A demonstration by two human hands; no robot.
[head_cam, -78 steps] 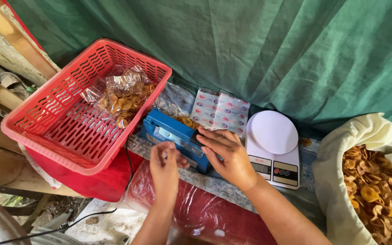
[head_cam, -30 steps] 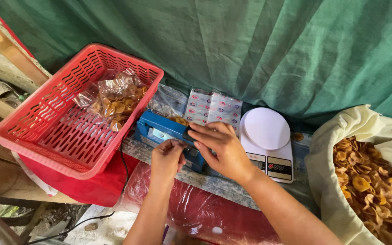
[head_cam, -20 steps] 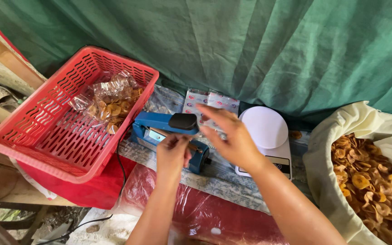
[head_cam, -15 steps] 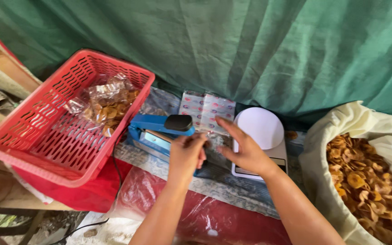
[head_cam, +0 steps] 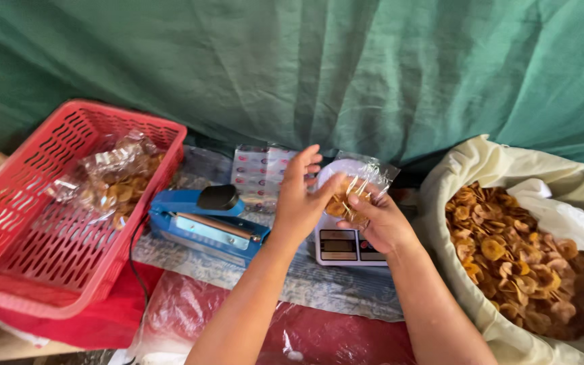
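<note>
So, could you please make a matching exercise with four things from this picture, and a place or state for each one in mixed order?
Things:
1. small clear bag of chips
2. blue sealer
3. red basket
4. large cream sack

Places or states:
A. at the far right, open, full of loose chips
B. held between the left hand and right hand, above the white scale
C. at the far left, with packed bags inside
D. between the basket and the scale, lid raised

Pairs: 1-B, 2-D, 3-C, 4-A
</note>
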